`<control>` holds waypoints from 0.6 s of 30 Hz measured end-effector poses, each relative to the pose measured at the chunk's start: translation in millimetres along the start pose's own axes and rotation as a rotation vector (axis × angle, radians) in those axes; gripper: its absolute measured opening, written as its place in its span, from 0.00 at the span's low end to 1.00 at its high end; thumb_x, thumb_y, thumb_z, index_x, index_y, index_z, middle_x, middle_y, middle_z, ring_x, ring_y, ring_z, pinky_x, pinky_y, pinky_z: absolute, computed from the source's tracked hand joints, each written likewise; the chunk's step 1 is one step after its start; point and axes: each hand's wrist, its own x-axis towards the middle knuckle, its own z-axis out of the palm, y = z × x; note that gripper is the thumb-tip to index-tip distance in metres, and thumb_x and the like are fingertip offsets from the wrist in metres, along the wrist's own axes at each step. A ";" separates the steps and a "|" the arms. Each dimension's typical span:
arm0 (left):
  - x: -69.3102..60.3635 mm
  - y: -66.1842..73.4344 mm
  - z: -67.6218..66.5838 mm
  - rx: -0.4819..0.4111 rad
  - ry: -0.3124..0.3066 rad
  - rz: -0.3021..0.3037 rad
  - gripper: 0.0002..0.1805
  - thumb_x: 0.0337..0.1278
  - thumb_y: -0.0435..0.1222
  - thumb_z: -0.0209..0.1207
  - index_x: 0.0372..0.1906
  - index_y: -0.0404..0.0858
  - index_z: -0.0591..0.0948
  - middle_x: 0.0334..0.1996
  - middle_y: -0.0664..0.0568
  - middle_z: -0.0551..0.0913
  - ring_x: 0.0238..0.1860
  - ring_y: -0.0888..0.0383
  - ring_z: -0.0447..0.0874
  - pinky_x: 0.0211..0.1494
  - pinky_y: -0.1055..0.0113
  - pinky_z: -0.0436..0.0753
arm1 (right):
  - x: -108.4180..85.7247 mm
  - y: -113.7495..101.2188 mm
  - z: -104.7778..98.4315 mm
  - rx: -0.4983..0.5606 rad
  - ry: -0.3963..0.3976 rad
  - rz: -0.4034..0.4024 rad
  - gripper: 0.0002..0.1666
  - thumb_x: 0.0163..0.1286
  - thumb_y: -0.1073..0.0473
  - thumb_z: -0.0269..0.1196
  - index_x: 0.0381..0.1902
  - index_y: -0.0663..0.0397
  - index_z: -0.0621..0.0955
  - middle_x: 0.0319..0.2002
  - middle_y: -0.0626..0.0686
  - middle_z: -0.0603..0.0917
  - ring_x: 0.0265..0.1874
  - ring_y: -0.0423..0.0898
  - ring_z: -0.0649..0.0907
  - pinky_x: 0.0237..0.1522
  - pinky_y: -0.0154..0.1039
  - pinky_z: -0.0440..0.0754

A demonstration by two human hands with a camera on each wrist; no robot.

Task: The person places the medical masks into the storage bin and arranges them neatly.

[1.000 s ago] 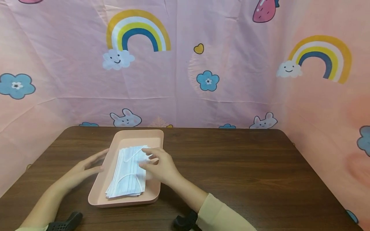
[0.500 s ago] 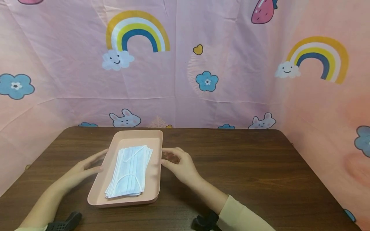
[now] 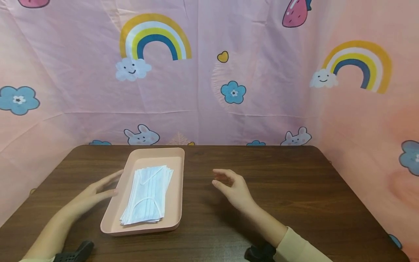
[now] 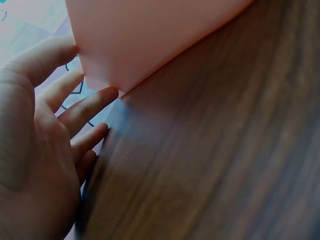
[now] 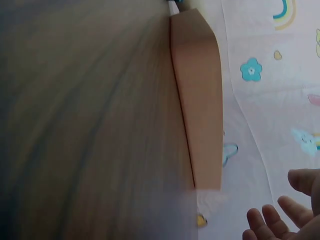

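Observation:
A pale pink rectangular tray (image 3: 175, 203) lies on the table, left of centre in the head view. Inside it is a fanned stack of light blue face masks (image 3: 148, 194), with white ear loops on the top one. My left hand (image 3: 88, 194) touches the tray's left side with fingertips, its fingers fairly straight; the left wrist view shows those fingers (image 4: 92, 107) against the pink wall. To the right of the tray, apart from it, my right hand (image 3: 236, 189) is held over the table with loosely bent fingers and nothing in them.
The dark wood table (image 3: 294, 196) spreads out to the right of the tray. A pink patterned cloth (image 3: 262, 72) hangs behind the table and along both sides. Black wrist devices, such as the left one (image 3: 74, 253), are strapped to both wrists.
My right hand has moved right, from above the masks, past the tray's right edge, to over the table. My left hand and the tray stay in place.

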 end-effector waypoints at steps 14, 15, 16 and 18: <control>6.0 10.3 -15.3 0.054 -0.010 -0.024 0.30 0.71 0.44 0.50 0.73 0.42 0.60 0.68 0.35 0.62 0.65 0.29 0.56 0.53 0.31 0.63 | 0.1 16.5 -94.4 -0.249 0.153 0.068 0.21 0.68 0.54 0.63 0.56 0.54 0.80 0.46 0.56 0.84 0.45 0.50 0.82 0.51 0.52 0.75; 7.2 11.6 -17.4 0.063 -0.005 -0.014 0.30 0.71 0.43 0.50 0.73 0.40 0.61 0.67 0.35 0.63 0.65 0.30 0.57 0.53 0.31 0.64 | 0.1 17.5 -101.8 -0.286 0.164 0.057 0.21 0.68 0.54 0.63 0.56 0.55 0.80 0.47 0.56 0.84 0.46 0.51 0.82 0.50 0.53 0.75; 8.3 12.8 -19.4 0.071 -0.004 -0.007 0.29 0.71 0.43 0.49 0.73 0.39 0.61 0.67 0.35 0.63 0.64 0.30 0.57 0.53 0.31 0.64 | -0.1 18.6 -109.1 -0.325 0.172 0.046 0.21 0.68 0.54 0.64 0.56 0.55 0.79 0.48 0.57 0.83 0.47 0.52 0.81 0.48 0.53 0.75; 10.6 16.0 -22.1 0.095 0.007 -0.005 0.29 0.72 0.43 0.48 0.72 0.38 0.62 0.67 0.35 0.65 0.64 0.29 0.57 0.53 0.31 0.64 | -0.7 22.1 -123.4 -0.407 0.186 0.027 0.22 0.67 0.54 0.64 0.56 0.56 0.79 0.49 0.58 0.82 0.47 0.55 0.81 0.46 0.53 0.76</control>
